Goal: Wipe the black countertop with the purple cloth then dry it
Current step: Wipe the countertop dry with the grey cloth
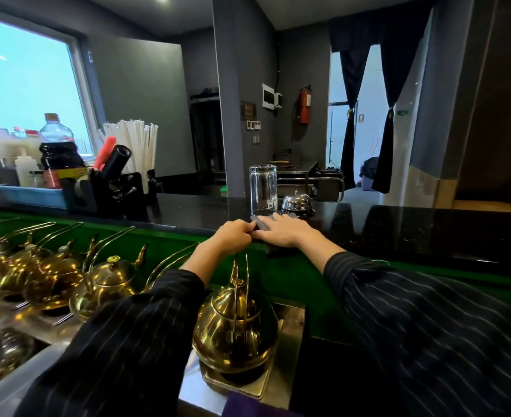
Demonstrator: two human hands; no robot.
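Note:
The glossy black countertop (413, 233) runs across the middle of the view, above a green front panel. On its near edge lies a small grey cloth (260, 221). My right hand (285, 231) lies flat on the cloth with its fingers straight. My left hand (233, 233) is curled right beside it and pinches the cloth's near-left edge. A purple cloth (248, 406) shows at the bottom edge of the view, below a brass teapot, with neither hand on it.
An upturned clear glass (263, 189) and a chrome call bell (297, 204) stand just beyond my hands. To the left are a black holder (118, 188) with straws and a blue tray (28, 195) of bottles. Several brass teapots (236, 323) sit on the lower steel counter.

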